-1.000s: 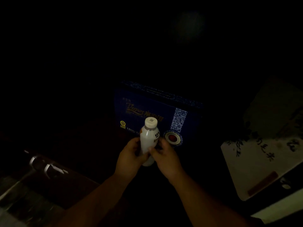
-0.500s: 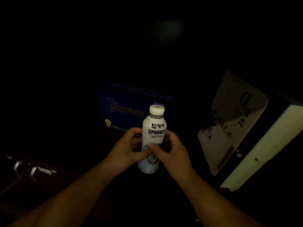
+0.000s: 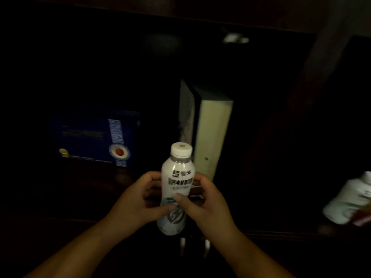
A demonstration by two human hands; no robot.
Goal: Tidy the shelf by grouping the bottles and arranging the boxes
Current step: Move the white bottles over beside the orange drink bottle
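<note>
A white drink bottle point(image 3: 177, 177) with a white cap and dark lettering stands upright in the middle of the head view. My left hand point(image 3: 138, 199) grips its left side and my right hand point(image 3: 204, 203) grips its right side. Behind it to the left, a dark blue box point(image 3: 90, 137) with a red dot emblem stands on the dark shelf. Just behind the bottle a pale cream box point(image 3: 212, 135) stands on end. A second white bottle point(image 3: 349, 201) lies tilted at the right edge.
The scene is very dark. A dark wooden upright point(image 3: 313, 97) rises at the right of the cream box. Two metal handles point(image 3: 194, 245) glint below the bottle at the shelf's front edge. A small bright patch point(image 3: 235, 38) shows at the top.
The view has swung right: the blue box slid to the left, the cream box now stands upright behind the bottle, and a second bottle has appeared at the right. Both hands stay on the bottle.
</note>
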